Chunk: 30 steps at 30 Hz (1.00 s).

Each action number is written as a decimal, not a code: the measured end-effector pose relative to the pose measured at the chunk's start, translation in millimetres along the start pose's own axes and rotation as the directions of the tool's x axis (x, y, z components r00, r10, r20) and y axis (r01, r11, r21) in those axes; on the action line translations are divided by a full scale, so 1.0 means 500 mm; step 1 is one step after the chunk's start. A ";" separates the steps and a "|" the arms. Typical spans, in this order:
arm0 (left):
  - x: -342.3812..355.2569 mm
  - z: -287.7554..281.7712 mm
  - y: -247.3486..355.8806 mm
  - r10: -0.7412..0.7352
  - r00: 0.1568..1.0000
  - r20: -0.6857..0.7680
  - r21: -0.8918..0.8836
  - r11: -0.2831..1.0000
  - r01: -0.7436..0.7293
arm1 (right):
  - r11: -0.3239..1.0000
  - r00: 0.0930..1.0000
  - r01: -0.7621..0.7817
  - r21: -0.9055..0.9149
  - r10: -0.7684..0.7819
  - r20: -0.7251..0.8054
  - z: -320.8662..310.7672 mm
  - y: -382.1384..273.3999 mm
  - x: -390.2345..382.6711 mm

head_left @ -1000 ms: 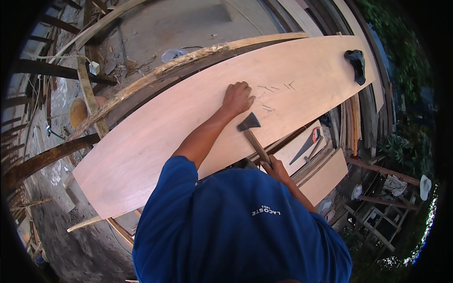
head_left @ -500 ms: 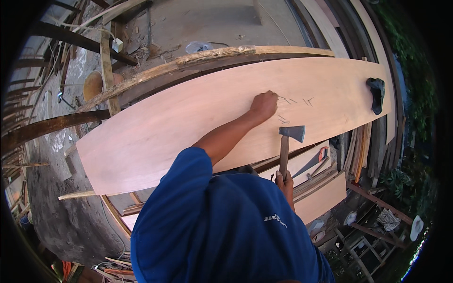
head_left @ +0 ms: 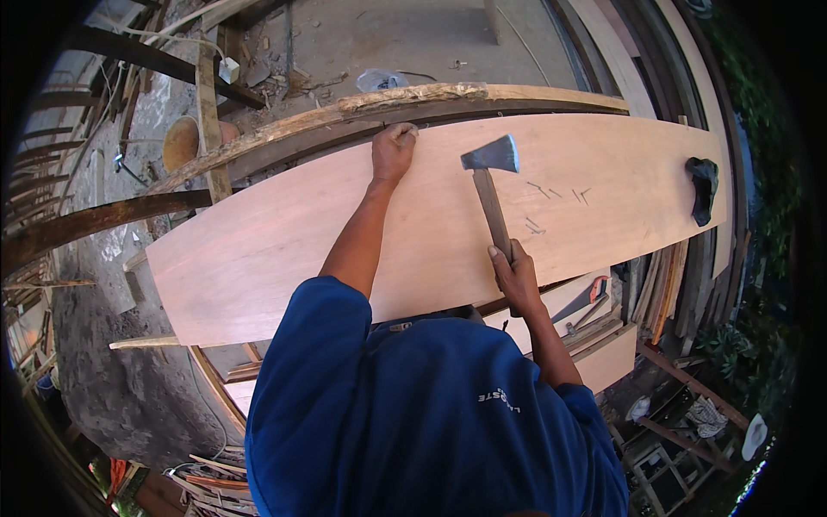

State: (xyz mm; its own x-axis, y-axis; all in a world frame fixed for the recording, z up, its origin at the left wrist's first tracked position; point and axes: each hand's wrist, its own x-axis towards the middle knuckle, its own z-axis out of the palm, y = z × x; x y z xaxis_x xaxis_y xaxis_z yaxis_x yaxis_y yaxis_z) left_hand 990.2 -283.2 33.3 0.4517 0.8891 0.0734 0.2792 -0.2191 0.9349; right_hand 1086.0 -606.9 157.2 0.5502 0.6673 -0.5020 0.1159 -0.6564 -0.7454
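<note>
My left hand (head_left: pixel 393 151) is closed at the far edge of a long, tapered pale plywood panel (head_left: pixel 448 258), its fingertips pinched round something I cannot make out. My right hand (head_left: pixel 515 276) grips the wooden handle of a hatchet (head_left: pixel 489 155), whose dark head is over the panel, just right of my left hand. Several loose nails (head_left: pixel 544 192) lie on the panel right of the hatchet. A dark crumpled item (head_left: pixel 702 189) rests near its right end.
A rough timber rail (head_left: pixel 551 99) runs along the far side. Dark beams (head_left: pixel 121 220) and a round tan container (head_left: pixel 181 145) are at left. A saw (head_left: pixel 577 302) lies on boards below the panel. Timber stacks (head_left: pixel 663 293) and a frame structure (head_left: pixel 668 457) stand at right.
My left hand has moved from beside the nails to the panel's far edge. The hatchet has risen higher in view, toward that hand. The view has also shifted.
</note>
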 end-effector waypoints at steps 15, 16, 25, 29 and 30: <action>0.002 -0.013 -0.025 0.292 0.956 0.025 0.043 0.955 -0.293 | 0.807 0.967 0.211 -0.551 -0.254 -0.002 0.070 -0.170 0.160; 0.005 -0.012 -0.026 0.281 0.958 0.048 0.046 0.958 -0.283 | 0.806 0.967 0.210 -0.553 -0.256 -0.005 0.071 -0.162 0.163; 0.023 -0.076 -0.038 0.086 0.966 0.245 0.276 0.949 -0.154 | 0.874 0.862 0.396 -0.283 -0.459 -0.213 0.031 -0.282 0.093; 0.034 -0.077 -0.045 0.078 0.958 0.275 0.189 0.973 -0.134 | 0.800 0.957 0.219 -0.559 -0.288 -0.036 0.076 -0.164 0.159; 0.036 -0.074 -0.045 0.049 0.957 0.286 0.215 0.970 -0.114 | 0.797 0.955 0.224 -0.562 -0.295 -0.038 0.076 -0.147 0.166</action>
State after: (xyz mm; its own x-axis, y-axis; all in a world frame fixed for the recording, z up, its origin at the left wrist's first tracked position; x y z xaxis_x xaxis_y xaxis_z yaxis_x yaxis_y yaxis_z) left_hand 961.0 -247.4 26.4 0.6884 0.7251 0.0169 0.4016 -0.4005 0.8236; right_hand 1091.9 -490.0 153.6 0.5226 0.8173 -0.2427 0.6798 -0.5713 -0.4599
